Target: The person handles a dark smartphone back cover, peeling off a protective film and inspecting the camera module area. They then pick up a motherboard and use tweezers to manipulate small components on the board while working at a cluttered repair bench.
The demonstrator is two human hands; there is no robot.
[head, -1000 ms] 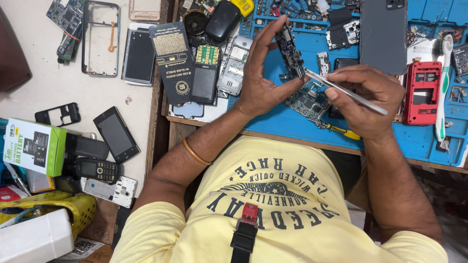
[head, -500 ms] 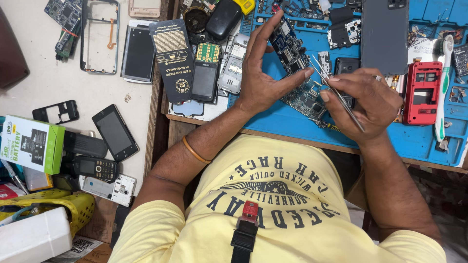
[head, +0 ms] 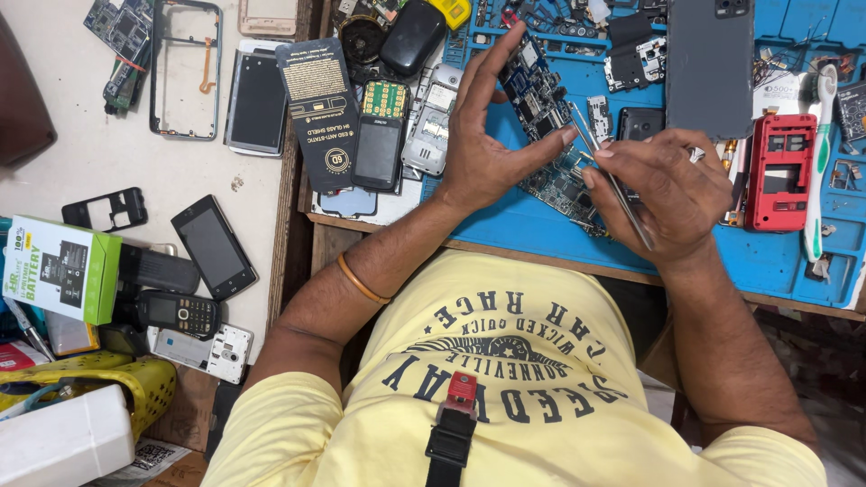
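Head-cam view looking down at a phone-repair bench, described L to R.

Far left of the frame: a green and white box [head: 59, 268] is lying on a pale table among loose handsets — a black touchscreen phone [head: 214, 245] beside it, a keypad phone [head: 178, 313] below. Upper left: a bare phone frame [head: 185, 68].

Centre: the left hand [head: 483, 149] is reaching up over a blue work mat [head: 776, 266], fingers spread wide and upright, thumb and forefinger pinching the ends of a circuit board [head: 534, 90]. The board is standing on edge between them, its long axis running from upper centre down toward the right, w/ its lower end almost meeting the other hand.

Right of centre: the right hand [head: 667, 194] is curling loosely closed around metal tweezers [head: 613, 185], which are slanting up-left — tips just beside the board's lower end, so the right hand is the nearer one for working on it. A second board [head: 564, 191] is lying flat on the mat just below the tips.

Right edge: a red phone shell [head: 780, 171] and a white toothbrush [head: 819, 153] are resting on the mat.
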